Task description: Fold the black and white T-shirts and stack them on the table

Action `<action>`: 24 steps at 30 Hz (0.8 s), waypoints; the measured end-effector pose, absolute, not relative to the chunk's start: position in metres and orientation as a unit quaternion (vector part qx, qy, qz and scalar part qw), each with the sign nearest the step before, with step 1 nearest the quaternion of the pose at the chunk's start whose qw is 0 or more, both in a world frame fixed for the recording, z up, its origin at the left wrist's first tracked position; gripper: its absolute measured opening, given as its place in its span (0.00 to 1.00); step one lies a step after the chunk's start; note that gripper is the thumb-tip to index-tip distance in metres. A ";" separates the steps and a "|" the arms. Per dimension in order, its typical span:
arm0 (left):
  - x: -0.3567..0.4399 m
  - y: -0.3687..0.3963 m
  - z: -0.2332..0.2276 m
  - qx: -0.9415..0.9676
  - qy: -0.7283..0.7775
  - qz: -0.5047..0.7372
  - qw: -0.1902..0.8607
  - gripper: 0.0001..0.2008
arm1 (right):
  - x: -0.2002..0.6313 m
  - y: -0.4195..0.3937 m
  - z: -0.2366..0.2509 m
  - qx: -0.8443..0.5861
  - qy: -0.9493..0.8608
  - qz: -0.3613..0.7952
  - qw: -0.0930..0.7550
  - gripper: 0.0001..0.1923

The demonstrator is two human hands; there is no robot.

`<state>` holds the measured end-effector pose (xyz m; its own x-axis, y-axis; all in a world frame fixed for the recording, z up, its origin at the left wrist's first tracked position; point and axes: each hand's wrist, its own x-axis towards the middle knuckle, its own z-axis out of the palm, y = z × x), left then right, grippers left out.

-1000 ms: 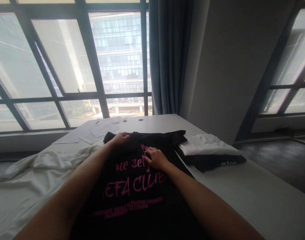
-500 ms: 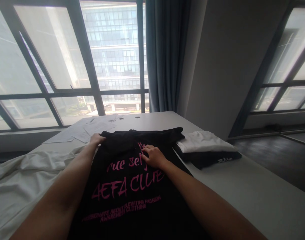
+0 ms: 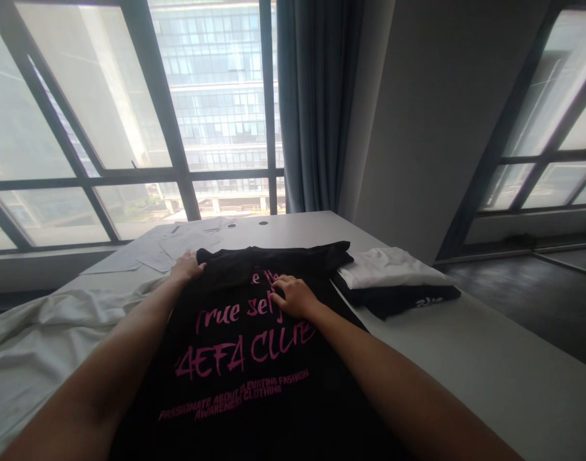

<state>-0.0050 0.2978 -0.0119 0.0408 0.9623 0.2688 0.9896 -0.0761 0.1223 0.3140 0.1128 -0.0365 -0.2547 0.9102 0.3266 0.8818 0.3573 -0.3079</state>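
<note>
A black T-shirt point(image 3: 254, 390) with pink lettering is spread across the table in front of me, its far edge folded over. At the shirt's far left corner, my left hand point(image 3: 187, 265) is closed on the edge of the cloth, thumb on top. My right hand point(image 3: 295, 296) lies palm down on the upper part of the print, fingers slightly bent and apart, holding nothing. Its wrist and fingers cover some of the letters.
Right of the shirt, a folded white garment point(image 3: 393, 267) rests on a folded dark one point(image 3: 403, 299). Crumpled pale fabric point(image 3: 57, 339) lies at the left. Papers point(image 3: 144, 250) are scattered at the far left of the white table point(image 3: 466, 358), before windows and a curtain point(image 3: 316, 109).
My left hand has shifted slightly at the corner, and the cloth near it is drawn flatter and leftward, showing more of the top lettering. My right hand stays in nearly the same place.
</note>
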 end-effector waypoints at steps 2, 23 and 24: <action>-0.004 0.281 -0.014 -0.743 -0.661 -0.087 0.062 0.37 | 0.314 0.113 -0.037 -0.565 -0.792 0.029 0.230 0.18; -0.050 0.057 -0.034 -0.831 -0.480 -0.186 -0.213 0.40 | 0.330 0.090 -0.003 -0.691 -0.710 -0.106 0.088 0.22; -0.056 0.055 -0.034 -0.810 -0.486 -0.226 -0.237 0.37 | 0.342 0.092 0.003 -0.710 -0.687 -0.115 0.108 0.22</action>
